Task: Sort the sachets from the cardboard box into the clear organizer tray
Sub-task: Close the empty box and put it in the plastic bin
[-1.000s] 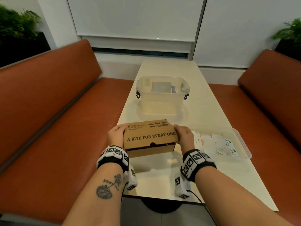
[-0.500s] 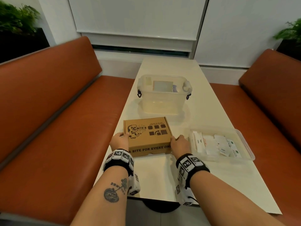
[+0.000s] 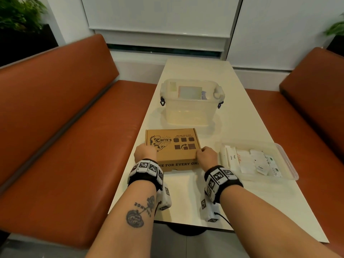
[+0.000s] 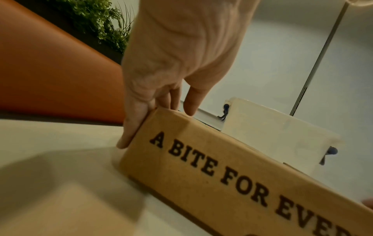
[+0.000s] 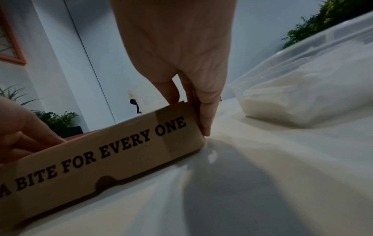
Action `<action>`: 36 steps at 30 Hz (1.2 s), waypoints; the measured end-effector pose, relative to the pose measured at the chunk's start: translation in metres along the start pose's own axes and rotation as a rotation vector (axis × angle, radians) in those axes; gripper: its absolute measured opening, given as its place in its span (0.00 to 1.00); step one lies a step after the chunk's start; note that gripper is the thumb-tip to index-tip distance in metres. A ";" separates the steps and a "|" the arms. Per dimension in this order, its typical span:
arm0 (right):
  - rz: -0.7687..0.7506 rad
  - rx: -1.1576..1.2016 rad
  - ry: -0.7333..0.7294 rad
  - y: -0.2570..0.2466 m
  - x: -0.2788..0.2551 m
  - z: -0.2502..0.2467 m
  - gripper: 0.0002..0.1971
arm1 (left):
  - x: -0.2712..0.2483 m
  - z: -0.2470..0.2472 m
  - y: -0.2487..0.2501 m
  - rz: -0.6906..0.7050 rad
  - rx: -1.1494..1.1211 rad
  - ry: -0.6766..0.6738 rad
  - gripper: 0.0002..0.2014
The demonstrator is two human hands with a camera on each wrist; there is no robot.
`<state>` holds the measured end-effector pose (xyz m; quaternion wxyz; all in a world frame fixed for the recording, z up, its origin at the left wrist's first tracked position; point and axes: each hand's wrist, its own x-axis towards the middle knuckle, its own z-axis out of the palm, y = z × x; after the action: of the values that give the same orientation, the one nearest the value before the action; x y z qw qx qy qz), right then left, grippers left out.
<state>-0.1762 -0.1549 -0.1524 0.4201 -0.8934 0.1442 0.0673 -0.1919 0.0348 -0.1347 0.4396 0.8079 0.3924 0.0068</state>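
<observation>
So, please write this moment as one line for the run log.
closed brown cardboard box: flat on table | left hand: grips left end | right hand: grips right end | clear plastic tray: holds sachets

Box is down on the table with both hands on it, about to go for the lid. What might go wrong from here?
1. The cardboard box sits near the table's left edge; lifting the lid may push it off.
2. The clear organizer tray lies close beside the right hand; an elbow swing may knock it.
3. The left hand grips only a corner, so the box may pivot.
</observation>
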 end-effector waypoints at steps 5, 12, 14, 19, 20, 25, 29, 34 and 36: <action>-0.096 0.132 0.079 -0.013 -0.003 0.004 0.15 | 0.000 -0.007 0.005 0.039 -0.186 0.108 0.11; -0.283 0.257 0.210 -0.038 -0.009 0.001 0.16 | -0.006 -0.019 0.027 0.123 -0.368 0.290 0.19; -0.324 0.286 0.246 -0.048 -0.007 -0.006 0.19 | -0.006 -0.021 0.038 0.179 -0.414 0.312 0.18; -0.440 0.337 0.332 -0.077 0.011 -0.040 0.15 | -0.003 -0.024 0.078 0.351 -0.502 0.307 0.17; -0.453 0.343 0.347 -0.082 0.017 -0.048 0.14 | -0.001 -0.023 0.087 0.385 -0.498 0.299 0.17; -0.476 0.315 0.391 -0.109 0.053 -0.085 0.14 | 0.013 -0.018 0.135 0.545 -0.466 0.244 0.16; -0.486 0.285 0.398 -0.123 0.087 -0.104 0.14 | 0.032 -0.006 0.170 0.605 -0.433 0.174 0.17; -0.456 0.226 0.383 -0.132 0.127 -0.115 0.14 | 0.062 0.014 0.191 0.641 -0.360 0.064 0.17; -0.448 0.214 0.380 -0.136 0.141 -0.117 0.15 | 0.074 0.020 0.195 0.665 -0.341 0.025 0.17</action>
<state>0.0004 -0.1912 -0.0123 0.4816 -0.8502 0.0260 -0.2109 -0.0109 0.0078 -0.0320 0.5370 0.8061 0.1071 0.2243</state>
